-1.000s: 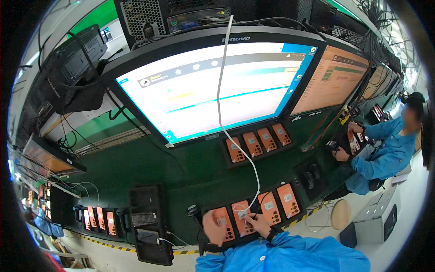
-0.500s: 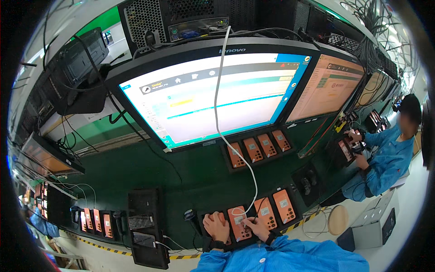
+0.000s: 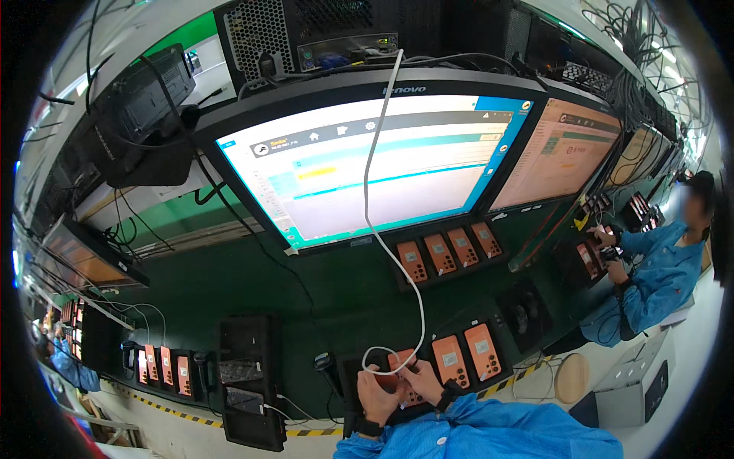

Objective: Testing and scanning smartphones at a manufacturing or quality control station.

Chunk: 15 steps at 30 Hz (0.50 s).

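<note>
At the near table edge my left hand (image 3: 376,398) is closed around an orange phone (image 3: 388,380), tilted up out of the black tray (image 3: 350,375). My right hand (image 3: 425,382) pinches the end of a white cable (image 3: 421,306) against that phone; the fingers hide the plug, and I cannot tell whether it is inserted. The cable hangs down in front of the monitor and curls in a loop above my hands. Behind them another orange phone (image 3: 401,358) is partly covered. Two more orange phones lie face down to the right, one of them (image 3: 450,361) beside my right hand.
A second black tray with several orange phones (image 3: 440,252) lies below the large monitor (image 3: 367,168). A handheld scanner (image 3: 325,363) stands left of my hands, beside black trays (image 3: 251,344). A mouse (image 3: 524,315) lies to the right. A co-worker (image 3: 657,264) handles phones at far right.
My left hand has lifted the leftmost phone from the tray and tilted it. My right hand has brought the cable end to it, moving up and left off the neighbouring phone.
</note>
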Each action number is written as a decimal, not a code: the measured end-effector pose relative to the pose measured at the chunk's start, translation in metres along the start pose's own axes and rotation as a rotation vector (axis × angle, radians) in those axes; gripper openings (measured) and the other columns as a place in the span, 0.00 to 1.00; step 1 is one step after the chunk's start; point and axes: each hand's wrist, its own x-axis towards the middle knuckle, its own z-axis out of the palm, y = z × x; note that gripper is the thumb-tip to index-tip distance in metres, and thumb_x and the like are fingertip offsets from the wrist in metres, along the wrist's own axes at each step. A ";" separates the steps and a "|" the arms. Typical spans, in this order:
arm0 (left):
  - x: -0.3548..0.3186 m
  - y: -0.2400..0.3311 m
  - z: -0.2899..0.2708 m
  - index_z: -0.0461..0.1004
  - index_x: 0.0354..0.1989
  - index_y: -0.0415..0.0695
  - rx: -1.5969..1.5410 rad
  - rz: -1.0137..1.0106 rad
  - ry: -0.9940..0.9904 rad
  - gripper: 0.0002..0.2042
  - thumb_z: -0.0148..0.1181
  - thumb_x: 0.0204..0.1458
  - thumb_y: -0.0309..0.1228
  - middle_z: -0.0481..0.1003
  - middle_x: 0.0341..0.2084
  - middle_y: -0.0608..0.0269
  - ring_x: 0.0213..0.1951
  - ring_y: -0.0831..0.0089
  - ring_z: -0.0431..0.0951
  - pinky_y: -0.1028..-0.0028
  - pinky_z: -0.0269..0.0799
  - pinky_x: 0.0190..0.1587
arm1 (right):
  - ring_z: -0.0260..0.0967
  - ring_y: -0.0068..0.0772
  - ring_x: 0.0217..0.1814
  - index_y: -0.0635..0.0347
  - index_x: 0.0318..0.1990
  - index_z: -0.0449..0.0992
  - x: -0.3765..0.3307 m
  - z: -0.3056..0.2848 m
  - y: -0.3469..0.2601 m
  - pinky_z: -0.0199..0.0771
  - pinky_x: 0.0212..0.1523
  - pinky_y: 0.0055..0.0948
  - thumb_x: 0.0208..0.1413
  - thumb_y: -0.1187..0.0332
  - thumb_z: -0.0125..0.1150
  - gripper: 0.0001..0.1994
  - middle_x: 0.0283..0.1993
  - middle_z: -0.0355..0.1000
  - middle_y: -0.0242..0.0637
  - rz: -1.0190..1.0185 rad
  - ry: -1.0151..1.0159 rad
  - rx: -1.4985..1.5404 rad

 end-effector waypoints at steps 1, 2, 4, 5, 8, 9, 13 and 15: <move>-0.001 -0.002 0.002 0.65 0.41 0.40 -0.001 0.003 0.004 0.30 0.71 0.28 0.37 0.67 0.35 0.51 0.39 0.54 0.69 0.60 0.64 0.42 | 0.71 0.22 0.35 0.66 0.40 0.77 0.003 0.003 0.001 0.71 0.36 0.24 0.55 0.63 0.60 0.14 0.33 0.75 0.35 -0.005 -0.001 -0.001; -0.002 -0.004 0.003 0.65 0.41 0.40 0.010 0.035 0.013 0.29 0.71 0.29 0.37 0.67 0.34 0.51 0.39 0.53 0.69 0.61 0.65 0.41 | 0.71 0.23 0.35 0.66 0.41 0.76 0.007 0.005 0.004 0.71 0.37 0.24 0.54 0.64 0.61 0.13 0.33 0.76 0.36 -0.043 0.001 -0.026; -0.001 0.004 0.000 0.65 0.42 0.40 0.031 0.050 0.030 0.29 0.70 0.30 0.36 0.67 0.34 0.51 0.38 0.52 0.70 0.61 0.67 0.39 | 0.72 0.23 0.35 0.66 0.41 0.76 0.008 0.010 -0.001 0.71 0.37 0.24 0.53 0.66 0.62 0.13 0.33 0.76 0.36 -0.091 0.017 -0.103; -0.001 0.004 0.001 0.65 0.42 0.40 0.031 0.051 0.034 0.29 0.70 0.30 0.36 0.67 0.34 0.51 0.38 0.52 0.70 0.61 0.67 0.39 | 0.72 0.23 0.35 0.66 0.41 0.76 0.009 0.013 -0.003 0.71 0.37 0.24 0.53 0.66 0.62 0.13 0.33 0.76 0.36 -0.095 0.015 -0.103; -0.005 0.003 0.001 0.64 0.44 0.38 0.035 -0.009 -0.034 0.31 0.71 0.30 0.33 0.67 0.37 0.50 0.39 0.53 0.70 0.63 0.68 0.41 | 0.72 0.23 0.33 0.66 0.38 0.77 0.008 0.020 -0.012 0.71 0.36 0.23 0.52 0.67 0.63 0.11 0.31 0.76 0.36 -0.116 0.049 -0.081; -0.005 0.003 0.001 0.64 0.45 0.38 0.033 -0.002 -0.049 0.31 0.71 0.29 0.33 0.67 0.37 0.49 0.39 0.53 0.70 0.63 0.68 0.42 | 0.72 0.23 0.32 0.66 0.36 0.77 0.006 0.023 -0.020 0.71 0.35 0.23 0.51 0.67 0.63 0.10 0.30 0.76 0.36 -0.145 0.057 -0.091; -0.004 0.005 -0.001 0.63 0.46 0.38 0.015 -0.007 -0.032 0.33 0.72 0.28 0.32 0.67 0.39 0.49 0.40 0.52 0.70 0.63 0.68 0.42 | 0.71 0.23 0.33 0.66 0.34 0.75 0.001 0.026 -0.043 0.71 0.38 0.24 0.49 0.69 0.65 0.09 0.30 0.75 0.35 -0.170 0.009 -0.256; -0.004 0.006 -0.002 0.62 0.46 0.37 0.013 -0.016 -0.037 0.34 0.72 0.28 0.32 0.67 0.39 0.48 0.41 0.52 0.70 0.63 0.68 0.42 | 0.72 0.23 0.32 0.65 0.33 0.75 0.002 0.026 -0.038 0.71 0.37 0.24 0.48 0.69 0.66 0.09 0.29 0.75 0.35 -0.207 0.017 -0.219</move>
